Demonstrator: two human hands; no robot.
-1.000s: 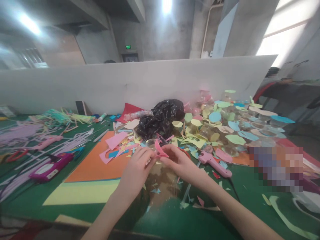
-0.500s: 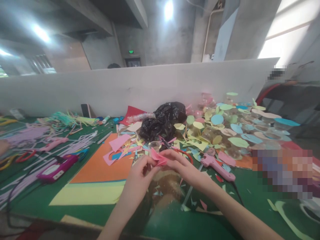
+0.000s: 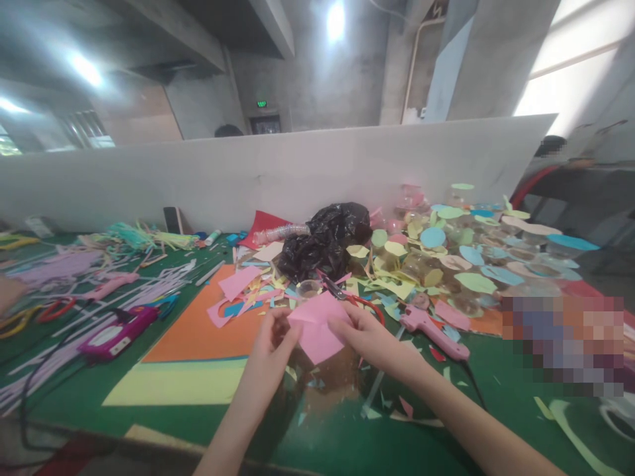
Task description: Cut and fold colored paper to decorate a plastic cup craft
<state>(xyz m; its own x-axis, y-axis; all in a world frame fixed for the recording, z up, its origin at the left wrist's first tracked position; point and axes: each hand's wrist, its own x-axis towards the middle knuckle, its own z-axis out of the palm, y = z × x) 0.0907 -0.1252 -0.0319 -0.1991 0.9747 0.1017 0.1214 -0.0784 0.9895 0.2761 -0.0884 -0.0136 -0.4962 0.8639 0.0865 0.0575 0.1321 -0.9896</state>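
Between my two hands is a pink square of paper (image 3: 319, 336), turned cornerwise and showing faint creases. My left hand (image 3: 276, 340) pinches its left corner between thumb and fingers. On the opposite side my right hand (image 3: 364, 330) grips the right edge, its thumb lying over the front of the sheet. Just behind the paper are scissors with red handles (image 3: 370, 305), partly hidden by my right hand, and a small clear plastic cup (image 3: 308, 288). Beneath the hands, small paper scraps (image 3: 315, 383) lie on the green table.
A pink glue gun (image 3: 436, 334) lies to the right, below many plastic cups topped with paper discs (image 3: 432, 237). Orange sheets (image 3: 198, 330) are on the left, beyond them a purple power strip (image 3: 119, 332). A black plastic bag (image 3: 322, 241) stands before the white partition (image 3: 238, 178). Another person's hand (image 3: 10, 294) shows far left.
The pink paper was folded up in my fingertips and is now opened out flat. My hands have moved slightly apart, holding its opposite sides.
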